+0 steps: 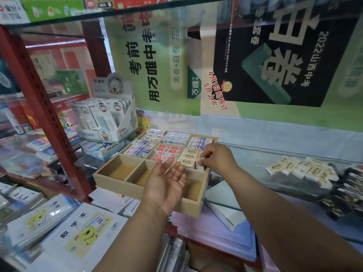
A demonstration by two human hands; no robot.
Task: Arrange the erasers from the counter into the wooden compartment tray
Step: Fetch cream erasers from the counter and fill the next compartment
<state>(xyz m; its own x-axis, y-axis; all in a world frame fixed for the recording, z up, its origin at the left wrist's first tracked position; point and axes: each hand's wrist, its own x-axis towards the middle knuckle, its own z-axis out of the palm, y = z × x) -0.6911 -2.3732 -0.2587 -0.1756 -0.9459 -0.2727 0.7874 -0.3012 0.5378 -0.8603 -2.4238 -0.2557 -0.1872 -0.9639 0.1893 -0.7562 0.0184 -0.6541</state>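
The right hand (217,158) pinches a small cream block eraser (200,158) over the right middle compartment of the square wooden compartment tray (149,190). The left hand (167,182) hovers palm-up, fingers relaxed, holding nothing. More cream erasers (300,170) lie heaped on the glass bench (255,185), well right of the tray.

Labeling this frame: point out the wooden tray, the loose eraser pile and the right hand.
wooden tray (110,176), head view, front-left rim.
eraser pile (302,169), head view, pile middle.
right hand (218,157), head view, hand's back.
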